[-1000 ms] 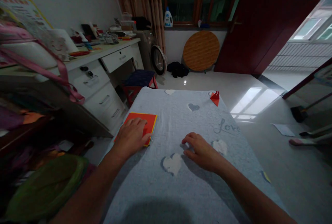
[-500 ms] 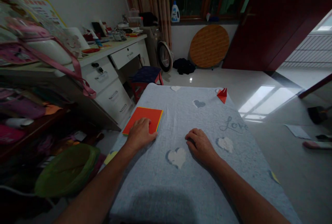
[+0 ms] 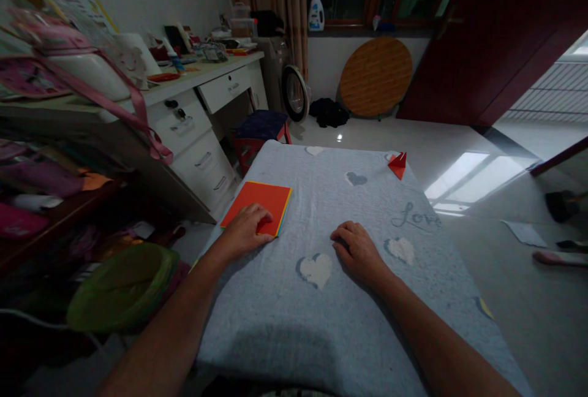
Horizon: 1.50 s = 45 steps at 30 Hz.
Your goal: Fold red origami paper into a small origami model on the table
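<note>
A square stack of coloured paper point(image 3: 266, 198), orange-red on top with yellow and blue edges, lies at the left of the cloth-covered table point(image 3: 285, 317). My left hand point(image 3: 247, 226) rests over its near edge, fingers bent on the top sheet. The thumb sits apart from them at the near right corner. To the right, my right hand point(image 3: 357, 246) lies on the cloth with its fingers curled together and nothing visible in them. At the far right corner of the table stands a small folded red paper piece point(image 3: 398, 166).
A blue-topped stool point(image 3: 261, 125) is just past the table's far left corner. Along the left runs a white desk point(image 3: 188, 121) with cluttered items, and a green-lined bin point(image 3: 124, 287) sits below. A round wooden board point(image 3: 376, 77) leans against the far wall.
The view has shifted, so everything sits differently in it. My left hand has slid towards the stack's near right corner, its fingers more bent. My right hand's fingers have curled in and settled on the cloth.
</note>
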### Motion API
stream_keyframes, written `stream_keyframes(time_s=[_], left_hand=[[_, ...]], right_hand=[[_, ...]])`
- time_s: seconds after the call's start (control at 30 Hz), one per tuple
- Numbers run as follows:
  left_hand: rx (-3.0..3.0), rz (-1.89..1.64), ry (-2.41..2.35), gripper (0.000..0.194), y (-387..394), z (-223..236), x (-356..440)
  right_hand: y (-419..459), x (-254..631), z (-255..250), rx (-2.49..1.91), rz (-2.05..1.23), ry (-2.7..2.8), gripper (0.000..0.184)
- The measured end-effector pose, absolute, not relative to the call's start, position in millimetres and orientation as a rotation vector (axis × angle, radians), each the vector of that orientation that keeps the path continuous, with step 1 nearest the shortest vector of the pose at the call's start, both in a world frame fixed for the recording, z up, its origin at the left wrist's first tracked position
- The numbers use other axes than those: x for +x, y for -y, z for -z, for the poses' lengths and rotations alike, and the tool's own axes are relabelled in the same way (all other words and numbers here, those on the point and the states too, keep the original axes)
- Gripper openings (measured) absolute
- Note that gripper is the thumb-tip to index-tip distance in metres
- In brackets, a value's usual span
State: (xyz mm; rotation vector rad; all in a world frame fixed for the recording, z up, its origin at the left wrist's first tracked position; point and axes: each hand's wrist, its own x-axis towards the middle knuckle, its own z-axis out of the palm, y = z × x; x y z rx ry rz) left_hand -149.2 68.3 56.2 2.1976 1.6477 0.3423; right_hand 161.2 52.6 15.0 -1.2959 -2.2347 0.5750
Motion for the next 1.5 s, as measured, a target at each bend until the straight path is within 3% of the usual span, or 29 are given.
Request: stream_keyframes(time_s=[0.63, 0.8, 1.5], left_hand=[[1.96, -0.605, -1.478, 0.024, -73, -46, -164], [1.994, -0.573, -1.465, 0.032, -72, -47, -164], [1.967, -0.68, -1.407, 0.029, -75, -39, -167]], right_hand=[[-52, 162, -16, -1.308, -0.575, 2.24, 0.014], [-52, 161, -18, -1.31, -0.573, 2.24, 0.014], [-52, 163, -17, -1.293, -0.582, 2.242, 0.014]])
